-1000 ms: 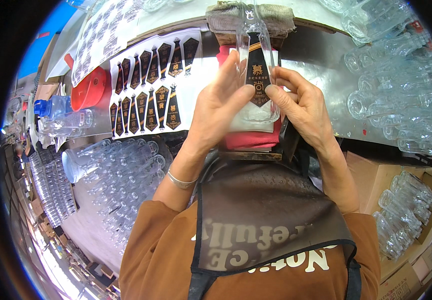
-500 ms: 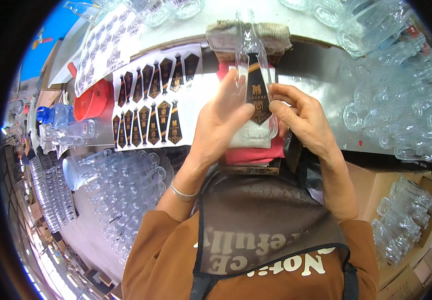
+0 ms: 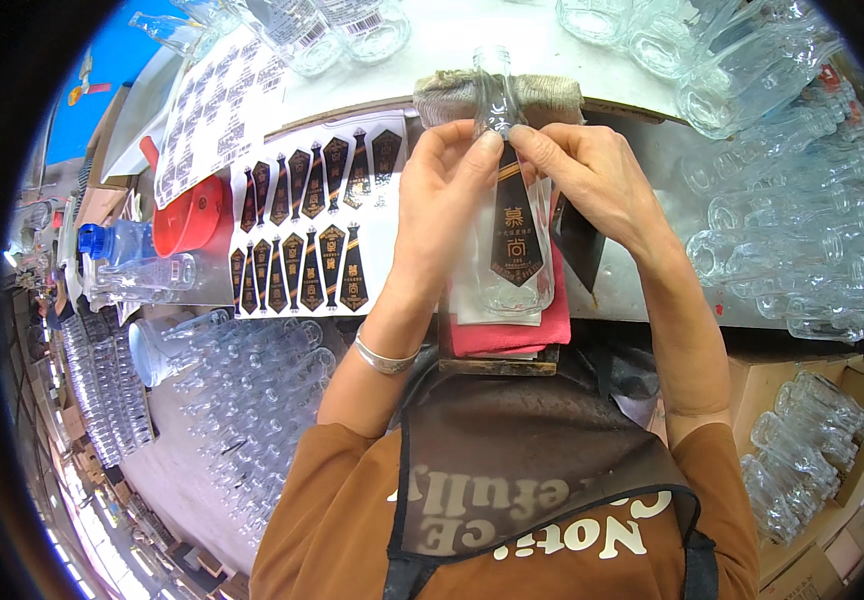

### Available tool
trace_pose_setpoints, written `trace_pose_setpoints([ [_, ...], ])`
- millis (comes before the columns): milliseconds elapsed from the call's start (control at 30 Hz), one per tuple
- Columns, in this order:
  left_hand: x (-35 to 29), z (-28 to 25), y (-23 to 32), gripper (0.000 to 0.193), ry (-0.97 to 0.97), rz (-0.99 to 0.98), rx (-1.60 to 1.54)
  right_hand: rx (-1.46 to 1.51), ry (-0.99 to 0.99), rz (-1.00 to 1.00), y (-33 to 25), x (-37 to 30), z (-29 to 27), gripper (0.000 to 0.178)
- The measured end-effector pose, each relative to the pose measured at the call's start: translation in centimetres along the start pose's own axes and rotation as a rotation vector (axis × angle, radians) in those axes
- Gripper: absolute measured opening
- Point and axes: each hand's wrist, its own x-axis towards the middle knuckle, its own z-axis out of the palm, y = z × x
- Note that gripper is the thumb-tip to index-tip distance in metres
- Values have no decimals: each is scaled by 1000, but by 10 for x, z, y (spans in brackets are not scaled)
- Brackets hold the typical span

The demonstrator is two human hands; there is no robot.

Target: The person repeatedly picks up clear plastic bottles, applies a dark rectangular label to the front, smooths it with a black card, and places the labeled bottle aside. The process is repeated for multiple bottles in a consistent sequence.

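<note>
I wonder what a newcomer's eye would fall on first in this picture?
Probably the clear bottle with the black tie-shaped label at upper centre, where the left hand and right hand are at its neck. Next, perhaps, the white sheet of similar labels on the left, with a red container just beyond it. Many more clear bottles crowd the upper right.

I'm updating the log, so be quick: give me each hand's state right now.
Left hand: curled, thumb at the neck base of the clear glass bottle; grip cannot be told.
Right hand: curled, thumb beside the left; grip cannot be told.
</note>
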Motion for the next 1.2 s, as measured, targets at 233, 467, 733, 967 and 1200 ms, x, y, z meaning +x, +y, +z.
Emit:
trace_pose_setpoints([
  [233, -1, 4, -6, 43, 3, 30, -117, 28, -11, -16, 7, 5, -1, 59],
  [467, 2, 4, -16, 42, 9, 62, -167, -137, -46, 56, -17, 11, -6, 70],
  [733, 3, 0, 4, 52, 17, -73, -70, 134, 69, 69, 10, -4, -13, 65],
  [967, 17, 7, 2, 54, 50, -8, 82, 1028, 529, 403, 83, -48, 15, 40],
  [1200, 7, 8, 2, 48, 89, -79, -54, 435, 324, -236, 17, -26, -3, 28],
])
